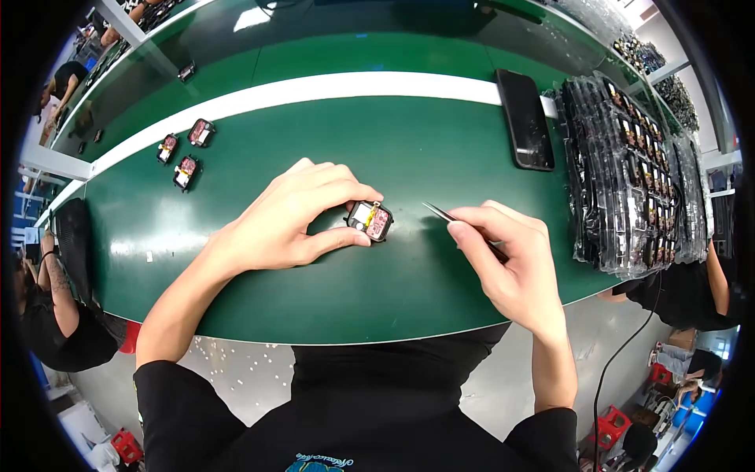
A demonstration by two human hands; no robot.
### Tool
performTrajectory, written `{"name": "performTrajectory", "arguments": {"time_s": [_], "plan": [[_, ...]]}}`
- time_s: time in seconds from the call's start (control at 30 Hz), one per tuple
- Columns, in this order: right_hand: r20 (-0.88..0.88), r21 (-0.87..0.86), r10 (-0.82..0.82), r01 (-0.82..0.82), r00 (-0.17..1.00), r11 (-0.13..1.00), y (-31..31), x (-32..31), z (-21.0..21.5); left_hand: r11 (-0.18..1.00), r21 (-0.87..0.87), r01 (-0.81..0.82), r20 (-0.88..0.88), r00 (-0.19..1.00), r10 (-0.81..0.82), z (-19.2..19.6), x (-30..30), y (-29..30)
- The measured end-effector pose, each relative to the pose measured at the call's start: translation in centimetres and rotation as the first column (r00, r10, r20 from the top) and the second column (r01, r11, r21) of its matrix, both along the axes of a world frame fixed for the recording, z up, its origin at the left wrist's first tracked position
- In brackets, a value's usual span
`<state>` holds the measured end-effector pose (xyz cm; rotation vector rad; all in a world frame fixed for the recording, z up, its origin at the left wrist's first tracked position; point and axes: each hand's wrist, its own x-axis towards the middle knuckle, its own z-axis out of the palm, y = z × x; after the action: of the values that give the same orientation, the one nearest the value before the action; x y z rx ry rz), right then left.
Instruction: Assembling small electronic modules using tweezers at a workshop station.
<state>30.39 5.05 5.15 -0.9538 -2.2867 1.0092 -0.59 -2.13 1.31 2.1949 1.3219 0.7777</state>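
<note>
Between the thumb and index finger of my left hand [303,212] sits a small black smartwatch-like housing [370,221], its inside showing. A reddish circuit board, a silvery-white block and a yellow strip lie in it. It rests on the green table [314,303]. To the right, my right hand [511,248] is closed around a pair of metal tweezers [443,213], whose tips point left toward the housing without touching it. Three similar opened housings, among them one [185,172] nearest me, lie at the table's left.
A black phone [525,119] lies at the back right, partly over the white strip [354,83]. Stacked clear plastic trays [621,177] filled with parts stand at the right edge. A cable [621,354] hangs below them. Other people [59,322] sit at both sides.
</note>
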Motion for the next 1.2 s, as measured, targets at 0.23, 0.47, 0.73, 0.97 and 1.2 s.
{"name": "performTrajectory", "arguments": {"time_s": [0.23,0.47,0.73,0.97,1.2], "plan": [[-0.200,-0.501,-0.066,-0.044,0.978,0.864,1.1,-3.0,-3.7,0.999,-0.029,0.021,0.037,0.999,-0.020,-0.9,-0.5,0.6],[-0.206,-0.146,0.022,-0.053,0.978,0.988,0.5,-3.3,-5.1,0.998,-0.058,-0.014,0.037,0.999,0.016,-0.9,-0.3,0.6],[-0.134,0.074,0.079,-0.070,0.988,0.995,0.4,-4.0,-5.0,0.996,-0.085,-0.024,0.016,1.000,0.026,-0.6,-0.3,0.6],[-0.131,0.067,0.024,-0.015,0.991,0.998,0.3,-4.1,-5.1,0.999,-0.045,-0.015,0.028,0.999,0.016,-1.0,-0.2,0.8],[-0.165,0.318,0.025,0.029,0.986,0.948,-0.2,-3.9,-5.6,0.998,-0.041,-0.039,0.049,0.998,0.041,-1.1,-0.1,0.9]]}}
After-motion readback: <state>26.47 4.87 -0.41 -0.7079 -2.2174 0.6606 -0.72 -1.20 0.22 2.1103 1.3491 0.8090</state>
